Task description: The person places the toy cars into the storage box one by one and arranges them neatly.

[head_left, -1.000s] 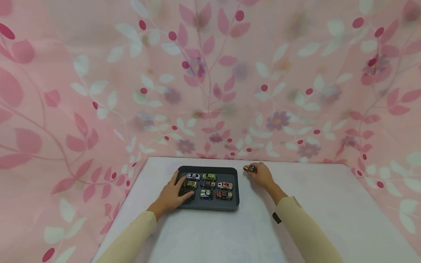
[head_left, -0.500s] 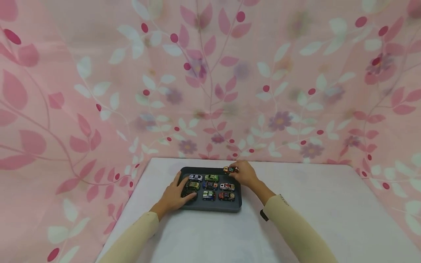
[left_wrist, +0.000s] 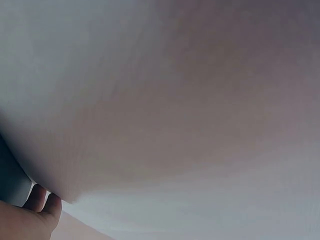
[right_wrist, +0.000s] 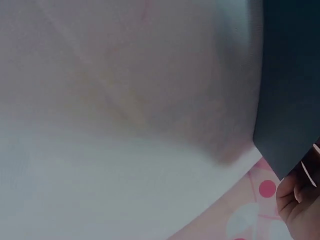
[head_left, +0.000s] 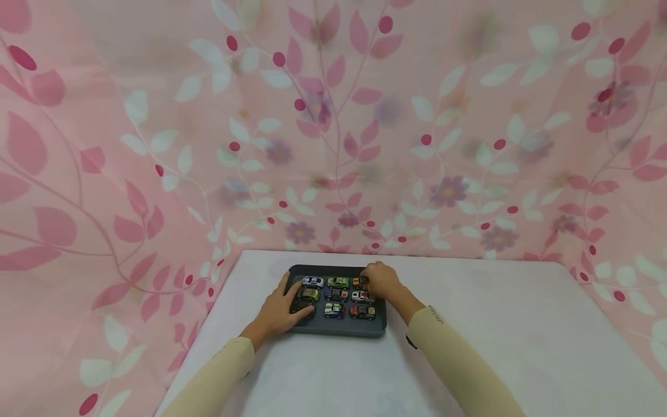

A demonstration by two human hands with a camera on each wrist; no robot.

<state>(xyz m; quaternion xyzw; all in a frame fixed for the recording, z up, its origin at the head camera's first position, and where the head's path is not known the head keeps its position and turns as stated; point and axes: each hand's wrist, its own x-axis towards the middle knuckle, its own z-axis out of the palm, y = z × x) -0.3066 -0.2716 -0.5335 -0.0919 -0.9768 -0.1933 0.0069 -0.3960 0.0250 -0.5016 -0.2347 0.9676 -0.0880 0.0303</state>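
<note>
A dark grey tray (head_left: 341,329) bears several small toy cars in rows. My left hand (head_left: 276,310) lies spread over the tray's left side, its thumb over a dark toy car (head_left: 303,308); in the left wrist view, fingertips (left_wrist: 52,204) show outside the tray's corner. At the tray's back right, my right hand (head_left: 384,282) pinches an orange toy car (head_left: 359,282), mostly hidden behind the fingers, low in the tray. Just in front of it sits a white and red toy car (head_left: 362,297). In the right wrist view, the right hand (right_wrist: 302,210) reaches over the tray wall (right_wrist: 290,90).
The tray stands on a white-covered table (head_left: 484,341), near its back edge. A pink floral cloth (head_left: 333,145) hangs behind and at both sides. In the tray are also a green toy car (head_left: 339,282) and a white toy car (head_left: 314,282).
My right hand has carried the orange toy car from right of the tray leftward over the rim and down into the back right corner. My left hand has stayed on the tray.
</note>
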